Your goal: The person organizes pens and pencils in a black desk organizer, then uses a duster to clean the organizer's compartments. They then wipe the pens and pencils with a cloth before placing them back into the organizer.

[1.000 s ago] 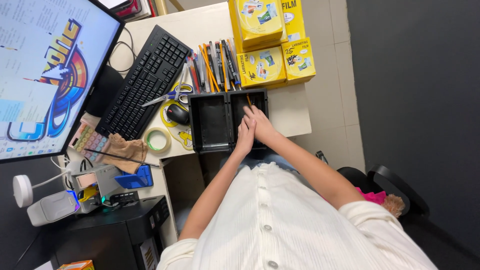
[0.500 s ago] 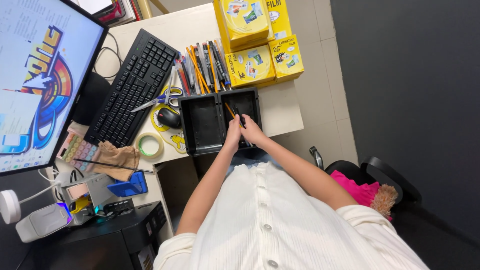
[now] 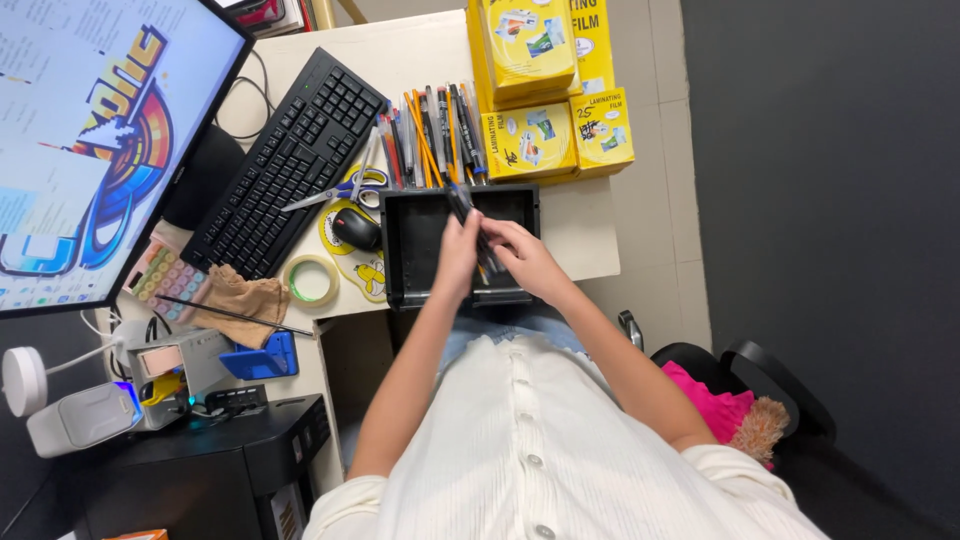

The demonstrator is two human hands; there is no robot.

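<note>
- Left hand (image 3: 458, 258) and right hand (image 3: 522, 262) meet over the black tray (image 3: 410, 262); both are closed round a small bunch of pens (image 3: 470, 218), dark barrels with one orange among them, tips pointing to 12 o'clock.
- The bunch sits just above the tray's inside, upper ends crossing its far rim. I cannot tell whether the lower ends touch the tray floor.
- At 12 o'clock of the tray: a loose row of pens and pencils (image 3: 425, 125), fanned on the bench (image 3: 585, 225), nearly touching the rim.
- At 1 o'clock: stacked yellow boxes (image 3: 545, 95), the lowest just beside the row.
- At 9 o'clock: black mouse (image 3: 355, 228) on a yellow mat, scissors (image 3: 335, 190) above it, tape roll (image 3: 312, 280) at 8 o'clock, black keyboard (image 3: 290, 160) at 10 o'clock, lit monitor (image 3: 90, 150) beyond.
- Risk, as I judge it: the bunch is held at mid-barrel by fingertips only, so a loosened grip could let pens slide and scatter. The tray overhangs the near edge of the bench, so pressing on its near side could tip it into the lap.
- A sweep toward 12 o'clock could knock the loose row.
- Surface: pale bench, crowded. Room: pale tiled floor at 3 o'clock, dark wall beyond, black chair with a pink cloth (image 3: 722, 405) at 5 o'clock.
</note>
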